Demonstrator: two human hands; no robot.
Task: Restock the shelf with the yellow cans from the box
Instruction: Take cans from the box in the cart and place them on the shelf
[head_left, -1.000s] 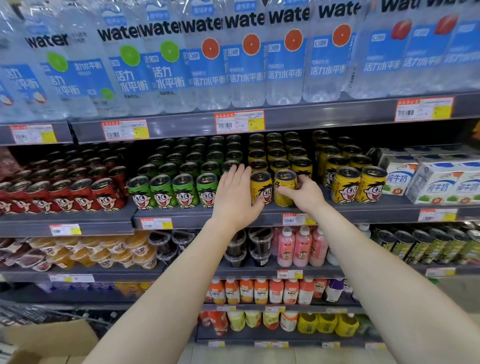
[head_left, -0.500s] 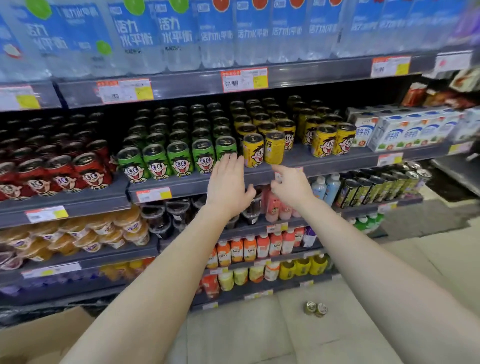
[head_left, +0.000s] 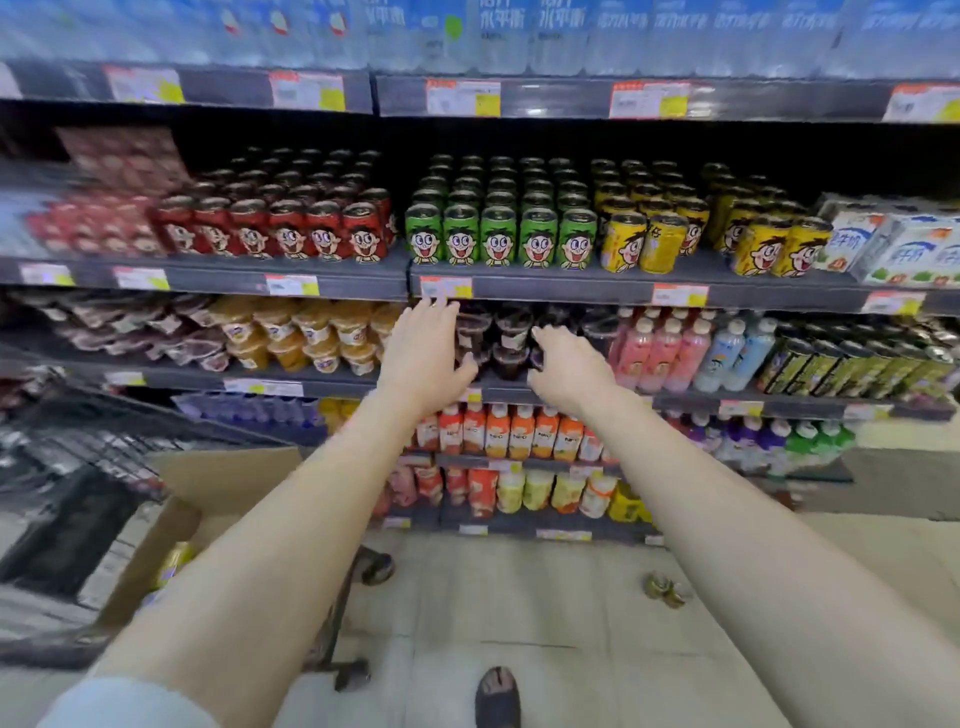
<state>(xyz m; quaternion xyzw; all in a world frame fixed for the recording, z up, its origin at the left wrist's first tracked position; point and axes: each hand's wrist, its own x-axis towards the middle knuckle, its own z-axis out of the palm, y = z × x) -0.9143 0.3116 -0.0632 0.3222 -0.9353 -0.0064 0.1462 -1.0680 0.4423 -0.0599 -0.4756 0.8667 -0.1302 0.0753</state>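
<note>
Shelf at twelve o'clock carries the yellow cans: upright, long axis vertical, silver tops up, cartoon faces mostly outward. Below them my left hand and right hand hover, fingers spread, gripping nothing. And the box sits at seven o'clock.

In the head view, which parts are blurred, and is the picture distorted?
Head view: motion blur smears the left side, the box and the price tags; the green cans and yellow cans are fairly sharp; the wide lens bends the shelf edge.
</note>
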